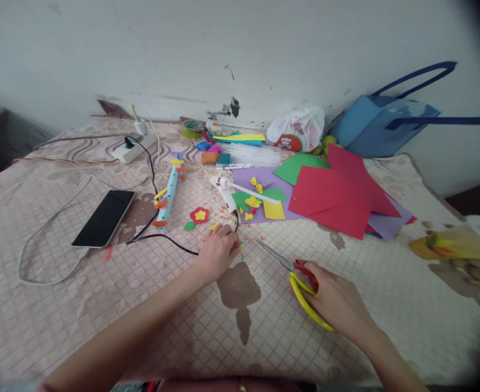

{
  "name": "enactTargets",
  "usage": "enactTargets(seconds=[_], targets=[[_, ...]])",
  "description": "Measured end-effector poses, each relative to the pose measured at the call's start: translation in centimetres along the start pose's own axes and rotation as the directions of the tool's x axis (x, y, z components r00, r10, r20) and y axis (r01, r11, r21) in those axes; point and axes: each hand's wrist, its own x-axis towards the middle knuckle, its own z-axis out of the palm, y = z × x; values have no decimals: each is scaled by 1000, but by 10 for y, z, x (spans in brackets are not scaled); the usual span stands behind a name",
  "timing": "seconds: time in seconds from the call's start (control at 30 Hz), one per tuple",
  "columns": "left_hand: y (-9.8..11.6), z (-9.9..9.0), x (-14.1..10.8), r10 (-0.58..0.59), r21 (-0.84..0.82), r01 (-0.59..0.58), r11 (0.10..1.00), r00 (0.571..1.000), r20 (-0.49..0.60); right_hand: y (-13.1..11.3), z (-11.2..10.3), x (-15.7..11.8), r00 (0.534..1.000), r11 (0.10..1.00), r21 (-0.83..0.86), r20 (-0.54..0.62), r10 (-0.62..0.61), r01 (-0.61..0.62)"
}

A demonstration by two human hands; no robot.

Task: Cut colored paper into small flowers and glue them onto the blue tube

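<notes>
Right hand (333, 296) grips long metal scissors with red-and-yellow handles (289, 264), above patterned cream tablecloth (174, 321). Left hand (219, 247) bunched, fingers narrow; cannot tell if they pinch anything. Flat red flower with yellow centre (200, 215) lies near, white glue gun (227, 197) beyond.

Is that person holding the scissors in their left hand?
No, the right hand holds the scissors at the handle end, blades pointing away.
</notes>
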Motion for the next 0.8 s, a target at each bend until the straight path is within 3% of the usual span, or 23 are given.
enactTargets(seconds=[0.1,0.2,0.27,0.33,0.43,0.5,0.57,0.67,0.8], targets=[[0,-2,1,-3,-87,-1,996,999,-51,-1,0,0,1000,999,31,-4,15,-15],[-1,-5,3,-103,-353,52,934,987,-127,-4,-1,0,999,992,123,12,40,-41],[-3,-8,5,-211,-609,118,784,974,-84,-10,-2,0,998,969,242,46,36,-46],[-5,-10,7,-272,-816,188,547,961,39,-17,-3,1,996,931,363,89,8,-40],[-7,-12,9,-298,-938,262,227,936,189,-27,-7,3,993,892,451,110,-33,-20],[-8,-13,9,-315,-954,279,109,920,233,-33,-10,6,993,891,454,116,-36,-21],[-8,-14,7,-319,-960,276,54,916,246,-37,-11,10,990,892,450,138,-33,-33],[-7,-15,4,-302,-967,249,43,926,225,-43,-11,14,982,873,485,184,-44,-52],[-2,-18,1,-301,-983,182,-5,937,175,-49,-8,15,960,757,647,260,-106,-91]])
